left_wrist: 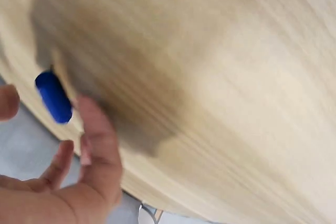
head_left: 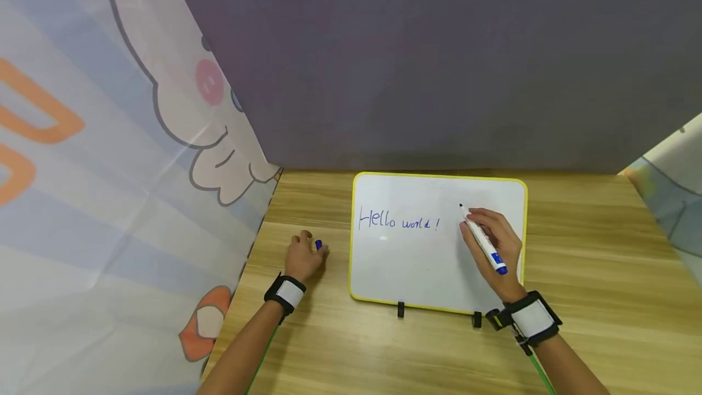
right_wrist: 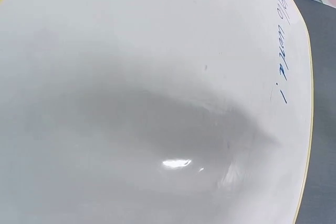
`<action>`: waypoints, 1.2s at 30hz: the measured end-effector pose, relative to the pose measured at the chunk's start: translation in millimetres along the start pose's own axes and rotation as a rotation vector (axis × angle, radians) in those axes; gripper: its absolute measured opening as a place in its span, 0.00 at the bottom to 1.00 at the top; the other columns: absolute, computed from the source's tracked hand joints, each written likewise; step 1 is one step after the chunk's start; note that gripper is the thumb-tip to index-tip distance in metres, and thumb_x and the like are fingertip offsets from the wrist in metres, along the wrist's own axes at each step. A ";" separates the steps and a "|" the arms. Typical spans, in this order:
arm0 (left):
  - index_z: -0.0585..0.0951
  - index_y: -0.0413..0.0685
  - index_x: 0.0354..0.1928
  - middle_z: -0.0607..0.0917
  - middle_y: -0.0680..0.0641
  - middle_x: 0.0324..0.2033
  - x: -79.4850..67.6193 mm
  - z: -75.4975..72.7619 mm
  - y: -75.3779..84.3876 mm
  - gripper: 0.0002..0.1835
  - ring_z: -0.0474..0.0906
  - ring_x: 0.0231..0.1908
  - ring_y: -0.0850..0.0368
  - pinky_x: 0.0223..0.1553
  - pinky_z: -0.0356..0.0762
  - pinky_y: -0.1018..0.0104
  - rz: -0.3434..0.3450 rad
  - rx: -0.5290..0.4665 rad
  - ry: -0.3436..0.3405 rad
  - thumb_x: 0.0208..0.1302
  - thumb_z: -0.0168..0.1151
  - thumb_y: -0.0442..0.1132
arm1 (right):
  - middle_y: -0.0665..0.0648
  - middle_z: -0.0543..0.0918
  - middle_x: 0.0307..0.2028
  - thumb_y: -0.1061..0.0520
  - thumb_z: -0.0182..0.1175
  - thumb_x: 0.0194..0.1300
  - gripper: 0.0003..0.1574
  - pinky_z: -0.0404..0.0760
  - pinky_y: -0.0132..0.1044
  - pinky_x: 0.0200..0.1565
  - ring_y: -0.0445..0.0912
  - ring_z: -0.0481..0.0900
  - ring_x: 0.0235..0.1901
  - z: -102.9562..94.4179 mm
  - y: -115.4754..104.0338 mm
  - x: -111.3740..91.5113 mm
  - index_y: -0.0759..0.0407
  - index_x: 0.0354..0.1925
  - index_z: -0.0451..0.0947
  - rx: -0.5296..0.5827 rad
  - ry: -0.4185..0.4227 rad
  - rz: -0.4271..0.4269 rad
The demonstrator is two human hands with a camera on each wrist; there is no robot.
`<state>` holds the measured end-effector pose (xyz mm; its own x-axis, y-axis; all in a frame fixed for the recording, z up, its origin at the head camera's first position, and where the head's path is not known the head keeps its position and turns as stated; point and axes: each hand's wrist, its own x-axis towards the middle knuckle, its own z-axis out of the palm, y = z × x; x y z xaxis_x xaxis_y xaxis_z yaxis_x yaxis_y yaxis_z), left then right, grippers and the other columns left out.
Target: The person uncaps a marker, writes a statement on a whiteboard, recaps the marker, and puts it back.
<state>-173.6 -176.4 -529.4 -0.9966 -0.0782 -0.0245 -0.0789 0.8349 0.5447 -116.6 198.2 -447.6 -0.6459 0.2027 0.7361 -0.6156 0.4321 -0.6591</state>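
My right hand [head_left: 498,245] grips a white whiteboard marker [head_left: 479,239] with a blue end, held over the right part of the whiteboard [head_left: 400,267]. Its dark tip points up and to the left; whether it touches the board cannot be told. Blue writing, "Hello world!" [head_left: 399,220], runs across the board's upper left, and part of it shows in the right wrist view [right_wrist: 282,51]. To the board's left, my left hand [head_left: 304,257] is at a blue marker cap [left_wrist: 54,97]. Thumb and fingers lie spread about the cap, without a visible pinch. The right wrist view does not show the right hand.
The yellow-rimmed board lies on a wooden table [head_left: 340,346]. Two small black clips [head_left: 401,309] sit at its near edge. A dark grey panel [head_left: 439,66] rises behind the table, and a printed cartoon sheet [head_left: 126,200] hangs at the left.
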 end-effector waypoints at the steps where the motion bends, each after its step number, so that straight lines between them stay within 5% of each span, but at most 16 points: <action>1: 0.72 0.39 0.49 0.76 0.32 0.43 0.9 4.3 -1.9 0.25 0.76 0.37 0.38 0.35 0.75 0.51 0.012 0.019 0.002 0.58 0.63 0.50 | 0.71 0.79 0.42 0.76 0.65 0.43 0.19 0.76 0.20 0.45 0.38 0.79 0.44 0.4 -0.4 -0.8 0.73 0.39 0.79 0.004 -0.003 -0.003; 10: 0.75 0.37 0.43 0.79 0.36 0.33 10.8 13.2 -2.9 0.12 0.79 0.34 0.41 0.36 0.77 0.52 0.177 0.002 0.113 0.57 0.63 0.33 | 0.71 0.80 0.42 0.74 0.63 0.49 0.15 0.77 0.21 0.44 0.40 0.81 0.42 0.0 2.7 -5.7 0.72 0.40 0.81 0.018 -0.021 -0.013; 15: 0.76 0.34 0.44 0.79 0.35 0.36 17.2 -10.8 25.5 0.11 0.78 0.39 0.40 0.41 0.77 0.50 0.239 -0.066 0.237 0.60 0.60 0.30 | 0.72 0.82 0.40 0.78 0.62 0.46 0.18 0.76 0.20 0.46 0.38 0.81 0.43 1.3 2.9 -5.1 0.73 0.39 0.80 0.001 -0.007 -0.001; 21: 0.75 0.35 0.48 0.77 0.36 0.42 11.0 -45.0 74.7 0.12 0.77 0.44 0.42 0.46 0.77 0.51 0.339 -0.162 0.306 0.65 0.54 0.32 | 0.73 0.81 0.39 0.81 0.61 0.42 0.19 0.76 0.20 0.48 0.38 0.81 0.44 7.1 -0.6 -2.7 0.76 0.38 0.79 0.000 -0.012 0.004; 27: 0.76 0.38 0.45 0.75 0.39 0.43 -0.3 -46.4 119.0 0.10 0.78 0.45 0.47 0.47 0.79 0.59 0.590 -0.293 0.247 0.62 0.56 0.29 | 0.69 0.80 0.33 0.80 0.64 0.38 0.19 0.76 0.19 0.41 0.38 0.78 0.38 21.0 -13.6 3.5 0.73 0.34 0.82 0.022 -0.015 -0.073; 32: 0.76 0.42 0.43 0.78 0.44 0.42 -6.3 -37.9 143.8 0.10 0.81 0.44 0.53 0.46 0.79 0.67 0.677 -0.320 0.178 0.59 0.59 0.29 | 0.59 0.79 0.28 0.78 0.65 0.41 0.19 0.77 0.22 0.27 0.36 0.80 0.28 39.9 -30.2 10.8 0.68 0.35 0.82 0.143 -0.151 -0.089; 36: 0.75 0.44 0.43 0.78 0.46 0.42 -12.7 -32.5 158.9 0.11 0.81 0.44 0.57 0.44 0.80 0.71 0.726 -0.336 0.116 0.58 0.60 0.30 | 0.57 0.80 0.27 0.79 0.63 0.45 0.16 0.79 0.24 0.26 0.36 0.81 0.27 50.4 -44.6 15.4 0.68 0.34 0.81 0.215 -0.238 -0.054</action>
<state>-172.8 -60.5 -415.3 -0.7869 0.3489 0.5090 0.6161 0.4921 0.6150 -121.9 137.7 -414.7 -0.6812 -0.0374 0.7311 -0.7170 0.2356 -0.6560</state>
